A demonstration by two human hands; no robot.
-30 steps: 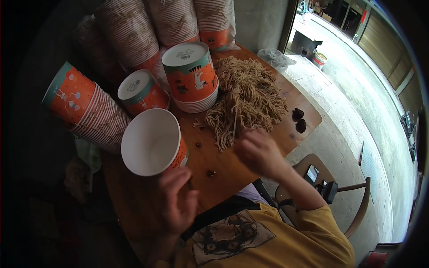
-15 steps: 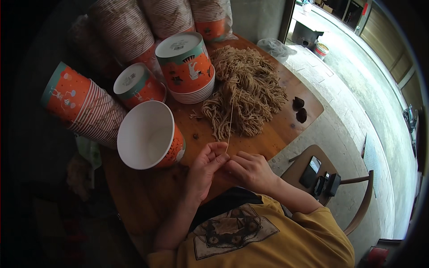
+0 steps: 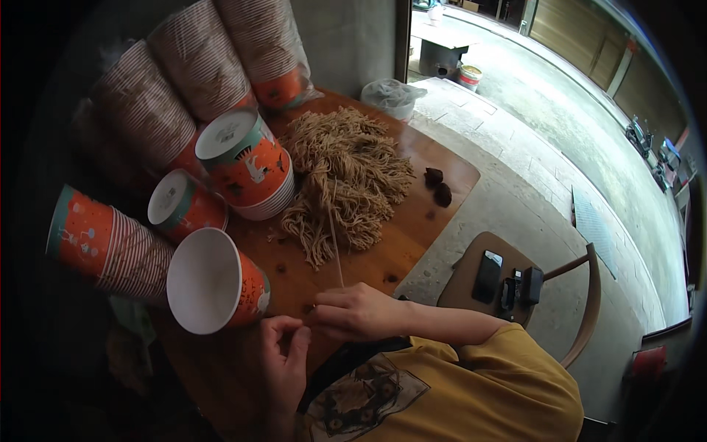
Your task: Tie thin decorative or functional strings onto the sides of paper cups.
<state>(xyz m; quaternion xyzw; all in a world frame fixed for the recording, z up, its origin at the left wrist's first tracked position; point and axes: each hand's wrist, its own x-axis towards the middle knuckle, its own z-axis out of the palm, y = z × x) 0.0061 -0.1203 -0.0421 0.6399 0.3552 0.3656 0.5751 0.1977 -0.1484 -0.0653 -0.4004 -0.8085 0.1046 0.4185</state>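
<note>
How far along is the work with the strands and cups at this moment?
Done: little shows; the open cup lying on its side looks empty. In hand: the right hand pinches one thin strand, the left hand close beside it. Left: the big strand pile on the table.

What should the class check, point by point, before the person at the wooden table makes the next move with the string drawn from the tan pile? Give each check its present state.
1. Right hand pinches the thin string: ok.
2. Left hand meets the right hand: ok.
3. String runs taut up to the pile of tan strings: ok.
4. Open paper cup lies on its side beside the left hand: ok.
5. String free of tangles inside the pile: cannot tell.
6. Table edge clear of the string: ok.
</note>
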